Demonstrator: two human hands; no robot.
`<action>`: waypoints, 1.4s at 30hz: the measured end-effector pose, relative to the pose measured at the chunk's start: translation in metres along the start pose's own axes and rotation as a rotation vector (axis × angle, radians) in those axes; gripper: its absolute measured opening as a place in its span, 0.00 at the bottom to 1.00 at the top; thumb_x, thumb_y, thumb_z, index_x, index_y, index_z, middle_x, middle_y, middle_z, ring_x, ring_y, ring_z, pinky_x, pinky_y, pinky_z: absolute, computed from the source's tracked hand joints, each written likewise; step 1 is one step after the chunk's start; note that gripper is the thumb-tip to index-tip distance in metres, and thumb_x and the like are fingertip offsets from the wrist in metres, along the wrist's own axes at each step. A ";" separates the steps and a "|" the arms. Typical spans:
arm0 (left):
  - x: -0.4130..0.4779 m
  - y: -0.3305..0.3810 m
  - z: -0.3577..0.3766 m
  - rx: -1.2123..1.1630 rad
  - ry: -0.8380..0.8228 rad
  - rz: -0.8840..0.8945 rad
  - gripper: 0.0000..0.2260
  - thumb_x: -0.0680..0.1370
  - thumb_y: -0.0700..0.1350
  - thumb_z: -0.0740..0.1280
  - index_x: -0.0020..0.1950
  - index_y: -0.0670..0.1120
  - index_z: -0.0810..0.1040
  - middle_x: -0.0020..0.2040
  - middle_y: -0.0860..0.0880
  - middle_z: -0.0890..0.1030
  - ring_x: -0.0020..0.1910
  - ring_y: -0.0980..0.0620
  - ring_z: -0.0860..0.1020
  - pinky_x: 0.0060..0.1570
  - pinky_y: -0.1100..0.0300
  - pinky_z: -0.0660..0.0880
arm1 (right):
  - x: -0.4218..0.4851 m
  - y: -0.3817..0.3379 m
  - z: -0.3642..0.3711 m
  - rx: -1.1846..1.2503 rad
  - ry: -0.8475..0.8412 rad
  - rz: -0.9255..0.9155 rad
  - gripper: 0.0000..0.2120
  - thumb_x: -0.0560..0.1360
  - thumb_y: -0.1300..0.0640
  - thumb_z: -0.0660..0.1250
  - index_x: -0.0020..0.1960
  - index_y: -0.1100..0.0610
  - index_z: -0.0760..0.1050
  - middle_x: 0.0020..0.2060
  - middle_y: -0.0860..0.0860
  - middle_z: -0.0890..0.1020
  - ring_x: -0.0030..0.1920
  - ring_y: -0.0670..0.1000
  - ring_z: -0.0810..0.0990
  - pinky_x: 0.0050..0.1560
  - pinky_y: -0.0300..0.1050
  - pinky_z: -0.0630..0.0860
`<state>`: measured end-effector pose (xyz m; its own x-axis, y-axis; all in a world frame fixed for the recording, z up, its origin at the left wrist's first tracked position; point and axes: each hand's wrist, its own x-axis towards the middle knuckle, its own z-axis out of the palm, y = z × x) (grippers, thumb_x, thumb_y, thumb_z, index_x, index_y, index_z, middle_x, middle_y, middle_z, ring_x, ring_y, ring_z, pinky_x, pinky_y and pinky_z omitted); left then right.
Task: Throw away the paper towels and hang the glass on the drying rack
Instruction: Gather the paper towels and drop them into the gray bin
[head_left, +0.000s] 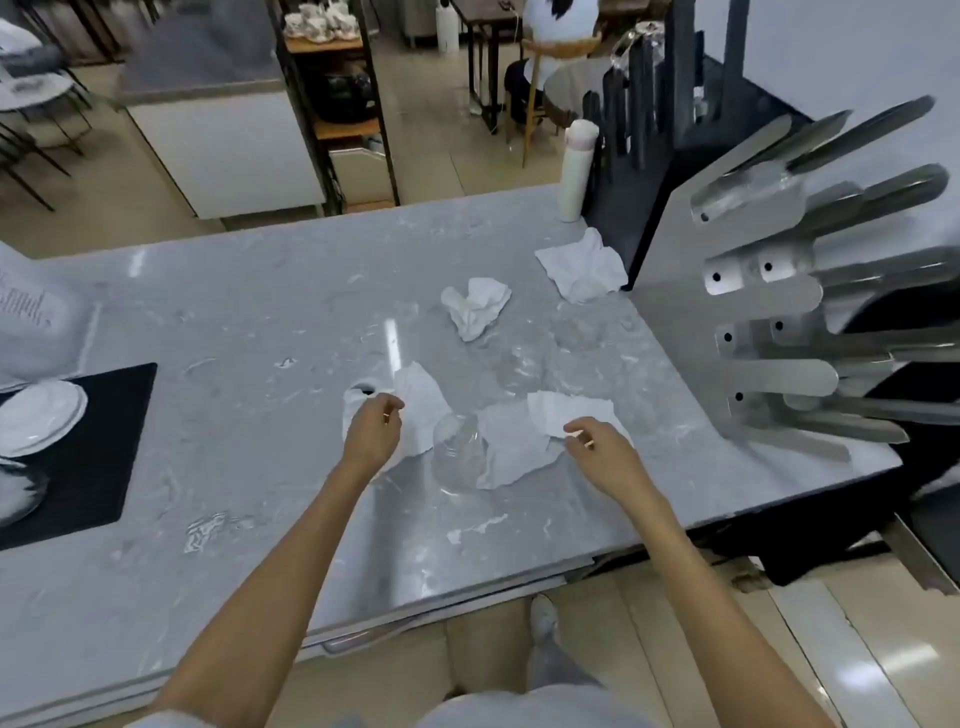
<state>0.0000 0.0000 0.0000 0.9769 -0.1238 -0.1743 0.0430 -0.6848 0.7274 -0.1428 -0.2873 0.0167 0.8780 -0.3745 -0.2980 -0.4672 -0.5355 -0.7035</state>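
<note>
Several crumpled white paper towels lie on the grey marble counter (234, 322). One paper towel (423, 410) sits under my left hand (371, 428), whose fingers are curled at its edge. Another towel (519, 441) lies beneath my right hand (597, 447), fingertips pinching toward its upper edge. A clear glass (457, 452) stands upside down between the two hands. Two more towels rest farther back, one at the middle (475, 306) and one near the rack (582, 267). More clear glasses (519, 371) are faintly visible behind. The metal drying rack (769, 312) with long pegs stands at the right.
A white bottle (576, 171) stands at the counter's far right corner. A black mat (104, 447) with white plates (39, 418) lies at the left. A person sits on a stool (558, 49) in the background. Shelves (337, 104) stand beyond the counter.
</note>
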 end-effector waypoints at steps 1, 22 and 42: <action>0.007 0.002 0.003 0.050 -0.002 -0.008 0.14 0.81 0.33 0.60 0.63 0.34 0.79 0.63 0.38 0.81 0.63 0.41 0.78 0.63 0.53 0.72 | 0.015 -0.003 0.007 -0.071 -0.022 0.048 0.21 0.79 0.47 0.63 0.69 0.53 0.72 0.66 0.56 0.75 0.64 0.58 0.74 0.59 0.48 0.70; 0.141 0.068 -0.002 0.101 0.233 0.024 0.14 0.72 0.28 0.65 0.57 0.36 0.76 0.54 0.37 0.77 0.54 0.39 0.74 0.53 0.48 0.70 | 0.138 -0.108 -0.133 -0.106 -0.122 -0.451 0.09 0.74 0.56 0.64 0.51 0.45 0.68 0.47 0.38 0.74 0.48 0.37 0.74 0.42 0.34 0.69; 0.265 0.107 0.145 0.710 -0.288 0.003 0.23 0.77 0.52 0.66 0.71 0.51 0.67 0.67 0.43 0.67 0.66 0.38 0.65 0.57 0.41 0.75 | 0.444 -0.031 -0.077 -0.699 -0.185 -0.046 0.17 0.80 0.53 0.61 0.67 0.56 0.68 0.67 0.57 0.65 0.64 0.63 0.66 0.60 0.51 0.68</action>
<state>0.2332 -0.2105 -0.0643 0.8796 -0.2414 -0.4098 -0.1989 -0.9694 0.1441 0.2537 -0.4947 -0.0441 0.8728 -0.2390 -0.4256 -0.3322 -0.9296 -0.1593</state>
